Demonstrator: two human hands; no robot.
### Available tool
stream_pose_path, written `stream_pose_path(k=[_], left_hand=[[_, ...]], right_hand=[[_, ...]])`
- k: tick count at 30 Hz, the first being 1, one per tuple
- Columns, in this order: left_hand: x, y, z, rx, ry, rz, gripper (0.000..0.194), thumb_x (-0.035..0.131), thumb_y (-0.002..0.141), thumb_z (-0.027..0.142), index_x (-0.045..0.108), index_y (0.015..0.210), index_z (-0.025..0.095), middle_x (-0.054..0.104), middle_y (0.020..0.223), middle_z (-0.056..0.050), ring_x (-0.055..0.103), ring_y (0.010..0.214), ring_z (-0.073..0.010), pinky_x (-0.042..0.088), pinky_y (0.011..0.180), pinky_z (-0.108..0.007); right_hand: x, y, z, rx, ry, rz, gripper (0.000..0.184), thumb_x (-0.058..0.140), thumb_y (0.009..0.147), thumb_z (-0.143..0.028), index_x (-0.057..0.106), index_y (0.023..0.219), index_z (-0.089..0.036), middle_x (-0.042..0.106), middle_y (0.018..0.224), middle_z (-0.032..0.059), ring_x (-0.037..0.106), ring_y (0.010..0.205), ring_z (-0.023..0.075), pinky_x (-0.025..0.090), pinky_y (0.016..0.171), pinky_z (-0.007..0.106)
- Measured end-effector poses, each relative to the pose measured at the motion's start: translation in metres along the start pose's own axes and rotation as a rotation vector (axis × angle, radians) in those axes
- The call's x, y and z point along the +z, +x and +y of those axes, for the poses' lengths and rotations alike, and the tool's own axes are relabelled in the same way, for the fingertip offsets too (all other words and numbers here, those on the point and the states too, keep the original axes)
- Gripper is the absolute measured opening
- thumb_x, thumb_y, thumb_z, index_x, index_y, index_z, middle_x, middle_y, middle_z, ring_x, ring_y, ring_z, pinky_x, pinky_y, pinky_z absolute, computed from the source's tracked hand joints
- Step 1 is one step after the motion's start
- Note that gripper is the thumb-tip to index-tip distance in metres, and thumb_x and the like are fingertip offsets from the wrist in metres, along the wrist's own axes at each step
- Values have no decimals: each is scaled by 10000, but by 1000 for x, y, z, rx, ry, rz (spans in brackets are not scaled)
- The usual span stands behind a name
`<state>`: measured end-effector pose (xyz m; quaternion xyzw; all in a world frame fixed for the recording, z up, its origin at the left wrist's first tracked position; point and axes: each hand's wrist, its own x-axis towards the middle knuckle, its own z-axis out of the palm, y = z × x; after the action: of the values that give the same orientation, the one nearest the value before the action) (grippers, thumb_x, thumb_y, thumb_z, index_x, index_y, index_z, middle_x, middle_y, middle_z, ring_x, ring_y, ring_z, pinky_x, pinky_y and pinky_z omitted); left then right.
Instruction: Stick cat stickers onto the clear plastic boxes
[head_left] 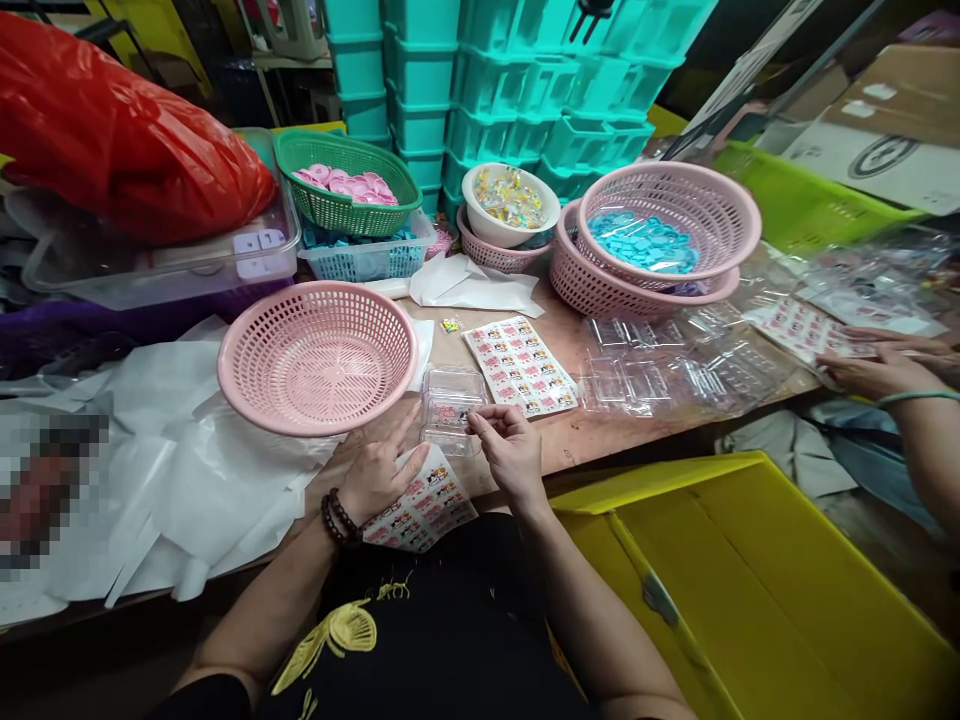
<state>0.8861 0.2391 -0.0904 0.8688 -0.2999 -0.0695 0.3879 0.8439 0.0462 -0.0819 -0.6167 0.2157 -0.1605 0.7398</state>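
A small clear plastic box [454, 386] lies on the table before me, its hinged halves spread. A printed sticker [448, 412] shows pink lettering against it. My right hand [513, 450] pinches the sticker's right end between thumb and fingertips. My left hand [386, 468] is flat with fingers extended, their tips beside the box's left edge. Under its thumb and palm lies a sheet of stickers [431, 505], which reaches over the table's front edge. To the right of the box is a stack of similar sticker sheets [523, 366].
An empty pink basket [319, 360] stands left; white backing paper [217, 470] lies beside it. Clear boxes [660, 370] are spread right. Behind are a pink basket of blue pieces [667, 215] and a white bowl [480, 215]. A co-worker's hands [885, 365] touch sticker sheets at far right.
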Motion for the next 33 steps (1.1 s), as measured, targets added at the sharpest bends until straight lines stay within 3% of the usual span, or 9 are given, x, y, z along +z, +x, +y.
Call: stream_pose_path(k=[13,19,23,25,28,33], left_hand=[[1,-1,2,8,54,2,614,468,968,382,388,1504,92,362,501,96,431,431,-119,373,532,-241],[5,-2,2,55,138,18,600,462,976,389,387,1512,130,523,516,66,511,447,-129,438,557,-238],[7,1,3,149,214,-1,552,430,992,390,415,1505,186,730,764,-28,655,614,-167,520,671,-262],[8,3,4,144,250,-42,549,427,996,405,402,1514,224,761,880,-51,693,687,-186,540,711,-278],[8,5,6,98,300,-95,560,437,995,429,383,1524,253,767,881,-50,711,721,-201,550,740,-289],[5,8,9,76,340,-120,575,487,976,434,397,1517,260,763,825,-36,716,743,-208,542,742,-278]], right_hand=[[0,0,-1,-35,-31,13,421,846,614,-519,631,763,-189,655,652,-13,629,605,135,514,608,275],[0,-1,0,-65,-83,13,409,812,655,-535,629,783,-193,655,669,-2,635,626,149,524,625,290],[2,-2,2,-91,-136,14,412,777,683,-558,620,798,-194,655,695,9,633,633,154,524,631,296],[3,-3,2,-135,-224,26,414,725,725,-587,614,808,-197,661,720,23,627,637,157,512,621,293],[3,-4,0,-214,-493,74,417,649,782,-618,608,840,-207,651,693,16,605,610,159,465,590,279],[-5,-3,-8,-175,-950,142,414,670,785,-617,596,943,-241,549,557,-33,542,519,177,318,538,266]])
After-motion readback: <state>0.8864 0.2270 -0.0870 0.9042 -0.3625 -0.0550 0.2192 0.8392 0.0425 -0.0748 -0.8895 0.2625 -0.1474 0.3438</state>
